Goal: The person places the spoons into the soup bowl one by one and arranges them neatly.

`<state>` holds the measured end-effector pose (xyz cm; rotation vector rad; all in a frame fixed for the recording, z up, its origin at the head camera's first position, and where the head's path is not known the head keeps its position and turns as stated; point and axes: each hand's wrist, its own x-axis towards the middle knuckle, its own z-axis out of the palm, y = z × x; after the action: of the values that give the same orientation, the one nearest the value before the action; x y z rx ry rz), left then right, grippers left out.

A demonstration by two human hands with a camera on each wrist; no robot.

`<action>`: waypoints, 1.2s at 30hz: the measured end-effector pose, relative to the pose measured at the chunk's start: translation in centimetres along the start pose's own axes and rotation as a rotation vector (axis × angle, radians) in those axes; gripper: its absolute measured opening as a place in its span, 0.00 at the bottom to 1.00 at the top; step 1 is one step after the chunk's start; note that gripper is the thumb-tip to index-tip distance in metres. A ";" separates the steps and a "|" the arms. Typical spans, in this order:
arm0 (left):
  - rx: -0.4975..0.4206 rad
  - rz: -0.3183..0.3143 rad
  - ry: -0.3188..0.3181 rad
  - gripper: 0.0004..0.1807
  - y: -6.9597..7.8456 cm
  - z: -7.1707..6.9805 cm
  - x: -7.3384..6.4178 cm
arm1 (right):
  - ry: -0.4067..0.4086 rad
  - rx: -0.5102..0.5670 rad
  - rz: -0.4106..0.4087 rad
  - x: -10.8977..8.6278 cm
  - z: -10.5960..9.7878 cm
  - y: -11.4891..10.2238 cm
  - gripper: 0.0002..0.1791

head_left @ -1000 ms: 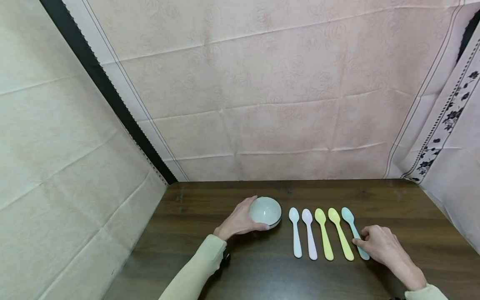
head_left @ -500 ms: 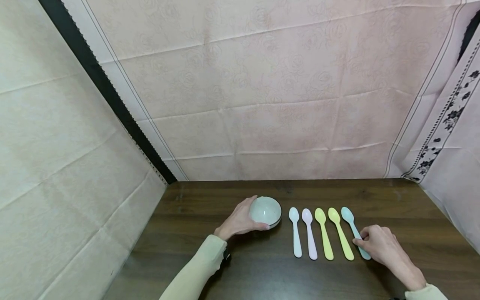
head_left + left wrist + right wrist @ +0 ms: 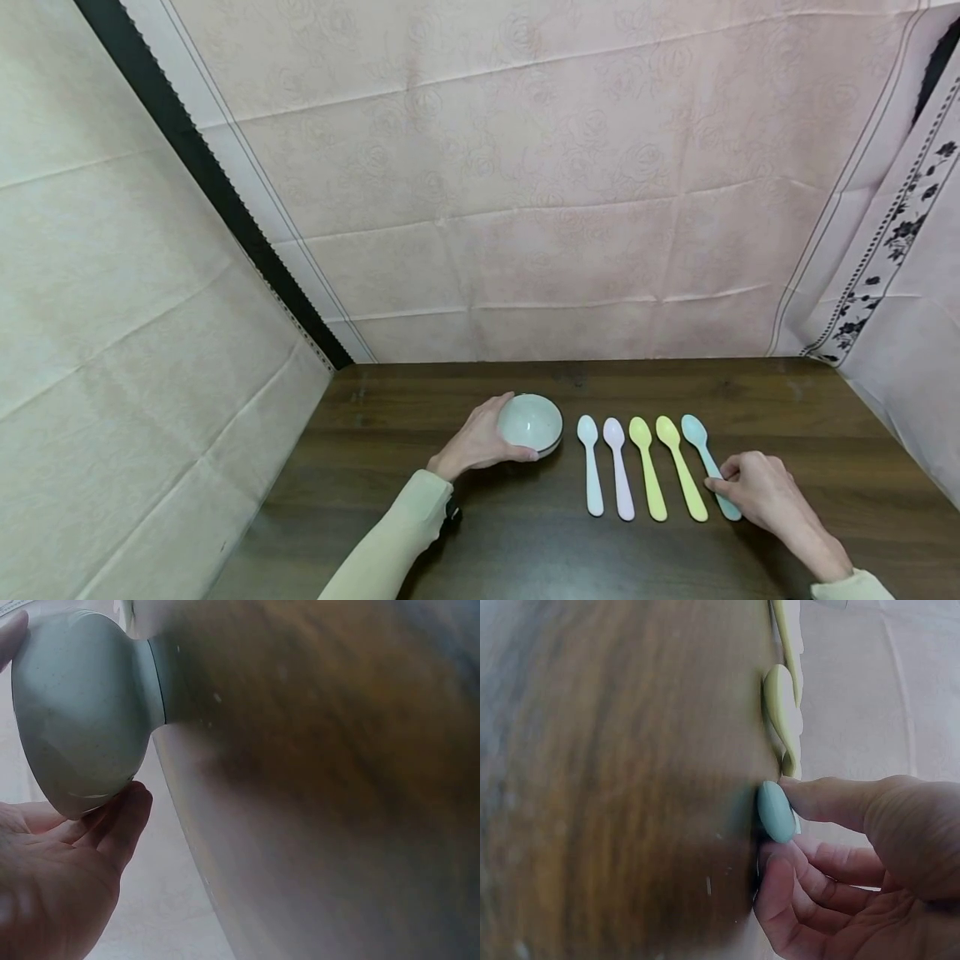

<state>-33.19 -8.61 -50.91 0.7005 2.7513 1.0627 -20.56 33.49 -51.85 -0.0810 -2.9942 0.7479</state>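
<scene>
A pale green bowl (image 3: 531, 422) stands on the dark wooden table, left of a row of spoons. My left hand (image 3: 480, 437) grips it from the left side, thumb near its front and fingers behind; the left wrist view shows fingertips against the wall of the bowl (image 3: 82, 712). At the right end of the row lies a light blue spoon (image 3: 696, 432). My right hand (image 3: 757, 487) pinches its handle between thumb and fingers, and the handle end (image 3: 778, 811) shows between them in the right wrist view.
Between the bowl and the blue spoon lie a pale blue-white spoon (image 3: 592, 467), a pale lilac spoon (image 3: 621, 471), a yellow-green spoon (image 3: 649, 471) and another yellow-green spoon (image 3: 684, 471), bowls pointing away. Light cloth (image 3: 562, 208) hangs behind the wooden table (image 3: 510, 542) and at both sides.
The handle end of the light blue spoon has shifted very slightly to the right with my right hand on it. My left hand and the bowl stay put.
</scene>
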 end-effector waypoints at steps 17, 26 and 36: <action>-0.011 -0.034 -0.003 0.65 0.1 0.0 -0.2 | -0.019 0.037 0.035 0.2 0.2 0.2 0.12; -0.006 -0.028 0.000 0.65 0.0 0.0 -0.1 | -0.024 0.045 0.033 0.0 0.0 -0.1 0.12; -0.017 -0.027 -0.003 0.65 0.2 -0.1 -0.1 | -0.022 0.058 0.044 0.0 0.0 0.1 0.11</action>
<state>-33.08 -8.63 -50.72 0.6596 2.7377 1.0768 -20.60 33.56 -51.93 -0.1380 -2.9978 0.8445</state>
